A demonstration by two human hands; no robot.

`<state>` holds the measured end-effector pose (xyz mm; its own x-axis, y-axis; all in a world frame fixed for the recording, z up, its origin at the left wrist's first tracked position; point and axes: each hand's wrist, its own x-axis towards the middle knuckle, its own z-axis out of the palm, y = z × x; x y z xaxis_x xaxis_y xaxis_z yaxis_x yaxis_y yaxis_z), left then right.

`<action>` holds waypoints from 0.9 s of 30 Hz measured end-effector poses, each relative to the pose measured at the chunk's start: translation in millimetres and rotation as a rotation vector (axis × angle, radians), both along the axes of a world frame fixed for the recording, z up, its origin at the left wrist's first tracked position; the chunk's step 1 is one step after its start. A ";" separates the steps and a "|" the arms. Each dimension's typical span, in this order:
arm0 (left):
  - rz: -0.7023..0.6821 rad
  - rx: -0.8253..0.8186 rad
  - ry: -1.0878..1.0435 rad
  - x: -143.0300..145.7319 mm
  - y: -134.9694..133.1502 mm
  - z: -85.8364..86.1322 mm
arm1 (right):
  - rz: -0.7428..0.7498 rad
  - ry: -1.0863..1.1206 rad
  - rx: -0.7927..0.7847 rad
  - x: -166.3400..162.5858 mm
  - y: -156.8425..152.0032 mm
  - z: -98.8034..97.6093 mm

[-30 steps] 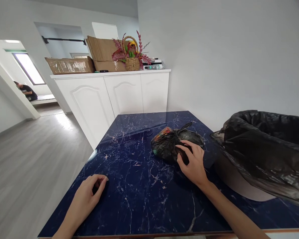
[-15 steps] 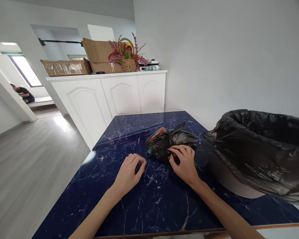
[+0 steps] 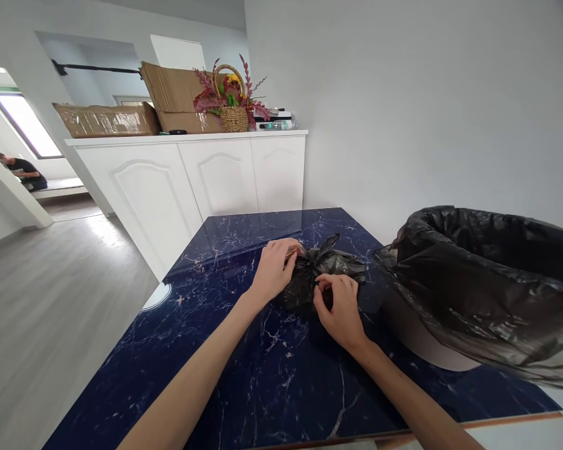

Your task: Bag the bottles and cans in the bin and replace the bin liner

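A knotted black garbage bag (image 3: 300,289) full of rubbish lies on the blue marbled table (image 3: 272,375), its tied ends poking up at the top. Reddish contents show through the thin plastic at its left. My left hand (image 3: 276,270) is closed over the bag's left side, fingers curled and thumb bent in toward them. My right hand (image 3: 340,309) pinches the plastic at the front of the bag, just below the knot, with thumb and forefinger. Part of the bag is hidden behind both hands.
Close on the right stands a trash bin (image 3: 443,340) lined with a large black bag (image 3: 488,294). Beyond the table is a white cabinet (image 3: 225,178) carrying cardboard boxes (image 3: 107,120) and a flower basket (image 3: 234,119). A person (image 3: 25,172) sits in the far room.
My left hand has moved forward and right from the bare tabletop onto the bag's left side. My right hand keeps its pinch on the bag. The view has shifted slightly.
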<state>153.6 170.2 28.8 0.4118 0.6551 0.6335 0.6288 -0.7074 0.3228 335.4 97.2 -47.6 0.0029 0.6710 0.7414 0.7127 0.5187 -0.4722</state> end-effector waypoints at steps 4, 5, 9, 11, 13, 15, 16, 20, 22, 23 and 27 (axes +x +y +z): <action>-0.051 0.014 0.284 11.5 14.4 7.9 | -0.018 0.018 0.000 1.1 2.4 -1.7; -0.042 0.018 0.323 13.4 16.0 8.9 | -0.019 0.021 -0.004 1.4 2.8 -1.8; -0.002 0.040 0.344 14.2 15.4 9.1 | -0.013 -0.001 -0.019 2.0 3.0 -0.1; 0.012 0.052 0.273 10.8 11.6 7.5 | -0.016 -0.028 -0.017 1.8 2.2 1.8; 0.035 0.071 0.155 6.1 6.7 4.8 | -0.020 -0.053 -0.010 1.2 1.1 3.5; 0.063 0.096 0.022 0.7 1.7 1.2 | -0.021 -0.066 0.000 0.7 0.0 4.3; 0.078 0.108 -0.046 -2.2 -0.5 -0.8 | -0.019 -0.067 0.003 0.4 -0.4 4.4; 0.134 0.089 -0.337 -15.4 -8.1 -8.7 | 0.001 -0.043 -0.003 0.1 -1.0 2.9; 0.151 0.045 -0.450 -23.2 -12.3 -11.9 | 0.009 -0.011 0.006 0.0 -1.2 2.2; 0.160 0.018 -0.489 -27.4 -14.9 -13.2 | 0.012 -0.001 0.015 -0.1 -1.5 2.2; 0.208 -0.123 -0.602 -45.1 -25.3 -17.8 | 0.048 -0.091 0.034 -1.1 -3.9 4.0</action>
